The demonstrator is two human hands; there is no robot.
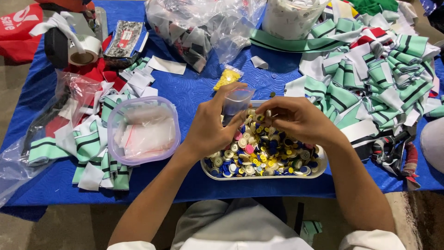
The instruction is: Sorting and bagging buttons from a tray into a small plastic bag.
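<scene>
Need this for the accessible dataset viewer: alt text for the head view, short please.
Seen from above, the left hand holds a small clear plastic bag while the right hand picks over a tray heaped with mixed-colour buttons. Around them on the blue table lie green striped fabric pieces and a lidded plastic container.

Far left on the blue cloth [194, 88] lies a tape roll [85, 50]; a lidded clear tub [143, 129] sits nearer, striped fabric strips [374, 78] right, perhaps yellow buttons bagged [226, 78] centre.
</scene>
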